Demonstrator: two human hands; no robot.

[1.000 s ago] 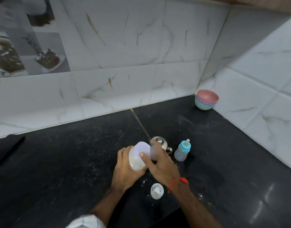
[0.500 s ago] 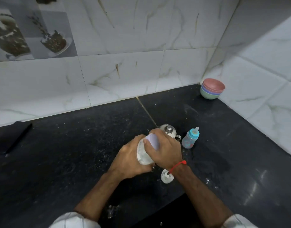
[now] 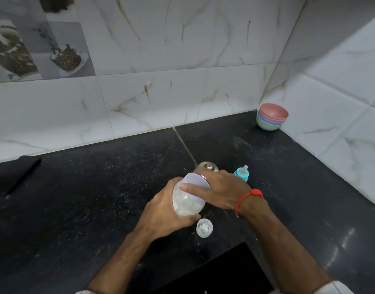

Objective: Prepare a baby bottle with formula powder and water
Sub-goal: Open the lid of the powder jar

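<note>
Left hand (image 3: 161, 215) grip is clamped on the body of the clear powder jar (image 3: 185, 201), tilted above the black surface (image 3: 97, 198). Right hand (image 3: 220, 192) grip closes over its lavender lid (image 3: 196, 184). Baby bottle (image 3: 241, 173) stands just behind the right hand, beside a steel pot (image 3: 207, 166), partly hidden. A white cap (image 3: 204, 228) lies below the jar. Stacked bowls (image 3: 271, 116) sit in the corner

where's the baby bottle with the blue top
The baby bottle stands on the black counter, just beyond the right hand, right of the steel pot.
</note>
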